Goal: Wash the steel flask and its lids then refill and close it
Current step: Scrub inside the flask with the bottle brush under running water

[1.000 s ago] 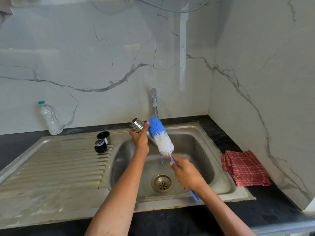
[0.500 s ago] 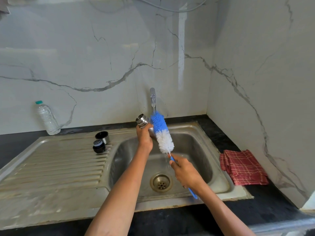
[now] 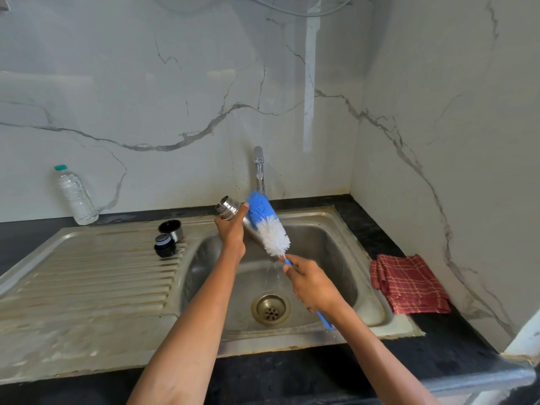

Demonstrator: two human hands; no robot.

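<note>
Two bare forearms enter from near edge, no sleeves in view up to frame edge. Left hand [image 3: 230, 232] bare: no glove, no ring or bracelet seen on side facing camera. Right hand [image 3: 314, 283] bare too, no glove; wrist shows no watch or band. Nails on visible fingers short; polish too small to tell. No cuffs or straps on either arm. Rest of person out of frame.
</note>
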